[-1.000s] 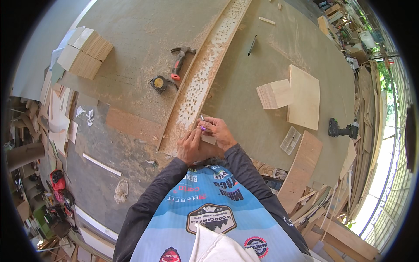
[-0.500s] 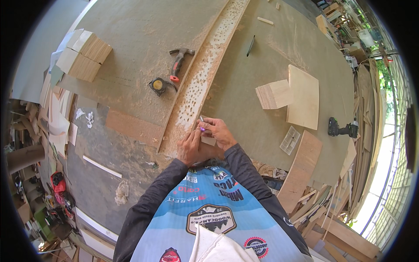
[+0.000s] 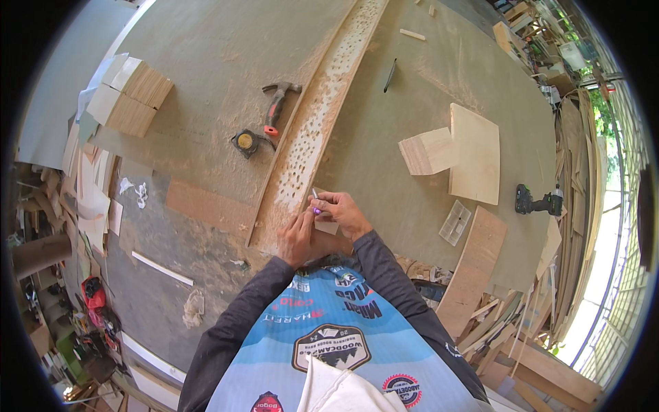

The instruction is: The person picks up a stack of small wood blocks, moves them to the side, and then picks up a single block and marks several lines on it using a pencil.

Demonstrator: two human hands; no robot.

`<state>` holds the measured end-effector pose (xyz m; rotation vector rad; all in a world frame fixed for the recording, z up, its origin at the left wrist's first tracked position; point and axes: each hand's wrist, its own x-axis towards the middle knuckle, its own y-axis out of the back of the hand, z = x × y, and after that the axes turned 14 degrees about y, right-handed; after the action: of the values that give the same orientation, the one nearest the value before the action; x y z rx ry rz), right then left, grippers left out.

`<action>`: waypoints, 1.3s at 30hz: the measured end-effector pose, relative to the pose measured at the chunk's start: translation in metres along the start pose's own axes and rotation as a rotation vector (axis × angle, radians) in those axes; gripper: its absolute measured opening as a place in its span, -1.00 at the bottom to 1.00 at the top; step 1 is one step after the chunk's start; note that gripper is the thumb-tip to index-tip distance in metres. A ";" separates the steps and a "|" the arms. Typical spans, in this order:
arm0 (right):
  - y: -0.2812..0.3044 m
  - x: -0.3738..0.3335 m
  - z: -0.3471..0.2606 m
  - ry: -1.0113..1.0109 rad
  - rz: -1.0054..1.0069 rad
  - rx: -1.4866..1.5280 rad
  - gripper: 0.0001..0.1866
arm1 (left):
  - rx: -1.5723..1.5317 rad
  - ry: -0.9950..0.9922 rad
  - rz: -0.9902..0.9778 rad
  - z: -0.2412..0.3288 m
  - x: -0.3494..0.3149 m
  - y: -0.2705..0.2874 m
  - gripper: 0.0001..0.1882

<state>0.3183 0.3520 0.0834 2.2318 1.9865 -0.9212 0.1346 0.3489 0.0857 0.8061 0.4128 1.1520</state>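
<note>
Pinched in the right hand [image 3: 347, 214]: a pen [image 3: 315, 197], tip up and tilted left, purple near the fingers. Pressed flat under the left hand [image 3: 300, 238]: a small wood block [image 3: 327, 226], lying between both hands at the near end of the strip, just in front of the chest. Left grip not closed around anything, palm and fingers laid down on block and strip.

Beneath everything, a dusty grey table [image 3: 226, 75]. Across it, running from the hands up and away to the right, a long pale strip [image 3: 312, 130] full of small holes. Right of the strip, a plywood panel [image 3: 475, 153] with a thick block [image 3: 428, 150] touching its left edge. Nearer the right rim, a slanted brown board [image 3: 473, 271]. Far left, two stacked wood bundles [image 3: 129, 95]. Near the panel's right side, a dark drill [image 3: 539, 202]. Just left of the strip, a hammer [image 3: 277, 106] with red grip, and beside it a tape measure [image 3: 245, 143]. Below the panel, a clear plastic tray [image 3: 455, 222]. Far up the table, right of the strip, a dark pencil [image 3: 390, 75].
</note>
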 end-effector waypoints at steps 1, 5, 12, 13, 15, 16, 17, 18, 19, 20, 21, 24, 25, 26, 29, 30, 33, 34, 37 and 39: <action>0.000 0.000 0.000 0.001 0.003 0.000 -0.69 | -0.005 -0.004 0.005 0.000 0.000 0.000 -0.53; -0.001 -0.002 -0.001 0.010 0.001 0.001 -0.68 | 0.000 -0.024 0.020 0.000 0.000 0.001 -0.55; 0.006 0.002 0.002 0.008 -0.039 -0.017 -0.65 | 0.017 0.000 -0.003 0.000 -0.002 0.000 -0.53; 0.006 0.003 0.003 -0.003 -0.042 -0.022 -0.65 | 0.028 0.006 -0.019 0.000 -0.002 0.000 -0.51; 0.007 0.005 0.003 -0.024 -0.047 -0.031 -0.65 | 0.020 0.013 -0.015 -0.002 -0.002 -0.001 -0.51; 0.008 0.005 0.003 -0.029 -0.050 -0.041 -0.65 | 0.015 0.016 -0.014 -0.002 -0.002 -0.002 -0.51; 0.008 0.005 0.001 -0.035 -0.054 -0.051 -0.65 | 0.014 0.023 -0.026 -0.002 -0.003 -0.002 -0.51; 0.008 0.005 0.000 -0.041 -0.057 -0.062 -0.65 | 0.013 0.031 -0.038 -0.003 -0.003 -0.002 -0.50; 0.008 0.004 0.001 -0.021 -0.052 -0.072 -0.64 | 0.013 0.039 -0.049 -0.003 -0.003 -0.002 -0.50; 0.007 0.003 0.000 0.000 -0.048 -0.084 -0.63 | 0.019 0.037 -0.039 -0.003 -0.004 -0.002 -0.50; 0.005 0.002 0.000 0.020 -0.043 -0.095 -0.62 | 0.026 0.036 -0.028 -0.004 -0.005 -0.003 -0.50; -0.005 -0.002 -0.015 0.012 0.115 0.007 -0.58 | 0.033 0.023 0.003 -0.002 -0.004 -0.003 -0.51; -0.004 -0.001 -0.010 0.020 0.115 0.025 -0.56 | 0.033 0.017 0.013 -0.001 -0.004 -0.002 -0.51; -0.002 0.001 -0.005 0.029 0.116 0.043 -0.55 | 0.025 0.009 0.040 0.000 -0.003 -0.002 -0.57; 0.000 0.003 0.004 0.040 0.127 0.070 -0.54 | 0.010 -0.012 0.087 0.003 -0.001 0.000 -0.69; 0.000 0.004 0.006 0.041 0.131 0.075 -0.54 | 0.012 -0.018 0.079 0.003 -0.002 0.001 -0.68; 0.001 0.004 0.008 0.032 0.138 0.087 -0.53 | 0.009 -0.029 0.063 0.002 -0.003 0.001 -0.64; 0.000 0.004 0.009 0.032 0.134 0.090 -0.53 | 0.006 -0.032 0.059 0.002 -0.003 0.001 -0.62; -0.001 0.003 0.006 0.034 0.126 0.091 -0.53 | 0.010 -0.024 0.037 0.002 -0.006 0.002 -0.55; -0.001 0.004 0.006 0.039 0.123 0.090 -0.53 | 0.002 -0.028 0.019 0.000 -0.006 0.002 -0.52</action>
<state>0.3152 0.3528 0.0767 2.4059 1.8325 -0.9789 0.1317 0.3439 0.0865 0.8284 0.3839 1.1573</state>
